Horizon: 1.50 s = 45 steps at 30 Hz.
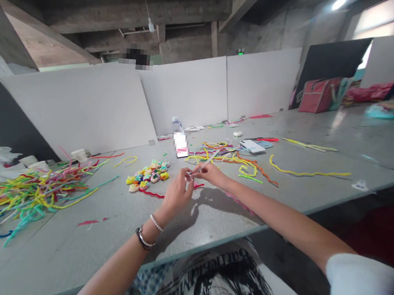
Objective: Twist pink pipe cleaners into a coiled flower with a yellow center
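Note:
My left hand (179, 189) is raised just over the table, its thumb and fingers pinched on a pale pipe cleaner (212, 157). Close beside it, my right hand (212, 174) pinches the same pale strand, whose free end sticks up and away. What the fingertips form between them is too small to make out. To the left of my hands lies a cluster of small colourful fuzzy flowers (148, 176). A red pipe cleaner (152, 194) stretches from near the flowers behind my left hand. Loose yellow and orange pipe cleaners (246, 163) lie beyond my right hand.
A big tangle of coloured pipe cleaners (47, 185) covers the table's left side. A lit phone (181, 146) stands in front of a bottle (176, 124). Another phone (252, 146) lies at the right. White partitions (187, 96) line the back; a pink bag (319, 95) sits far right.

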Each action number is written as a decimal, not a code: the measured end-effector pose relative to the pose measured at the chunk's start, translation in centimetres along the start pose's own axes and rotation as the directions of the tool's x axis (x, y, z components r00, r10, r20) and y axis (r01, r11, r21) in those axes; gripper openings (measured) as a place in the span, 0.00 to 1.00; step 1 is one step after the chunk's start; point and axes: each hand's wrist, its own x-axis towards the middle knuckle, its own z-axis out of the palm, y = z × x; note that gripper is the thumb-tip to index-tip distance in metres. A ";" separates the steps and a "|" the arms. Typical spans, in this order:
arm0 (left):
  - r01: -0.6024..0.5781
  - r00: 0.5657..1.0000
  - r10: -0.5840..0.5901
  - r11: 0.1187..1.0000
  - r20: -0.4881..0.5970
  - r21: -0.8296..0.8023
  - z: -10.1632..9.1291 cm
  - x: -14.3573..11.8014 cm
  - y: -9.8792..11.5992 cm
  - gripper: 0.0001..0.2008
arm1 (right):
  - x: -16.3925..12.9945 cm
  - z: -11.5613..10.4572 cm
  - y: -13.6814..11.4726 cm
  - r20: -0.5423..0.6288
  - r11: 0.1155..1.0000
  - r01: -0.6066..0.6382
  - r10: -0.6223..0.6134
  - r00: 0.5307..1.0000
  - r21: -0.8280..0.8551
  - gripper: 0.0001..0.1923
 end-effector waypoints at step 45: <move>0.155 0.988 -0.151 0.970 0.038 -0.185 -1.2 1.3 -0.5 0.15 | -1.1 -0.5 -1.8 0.189 0.926 -0.151 0.089 0.978 0.346 0.23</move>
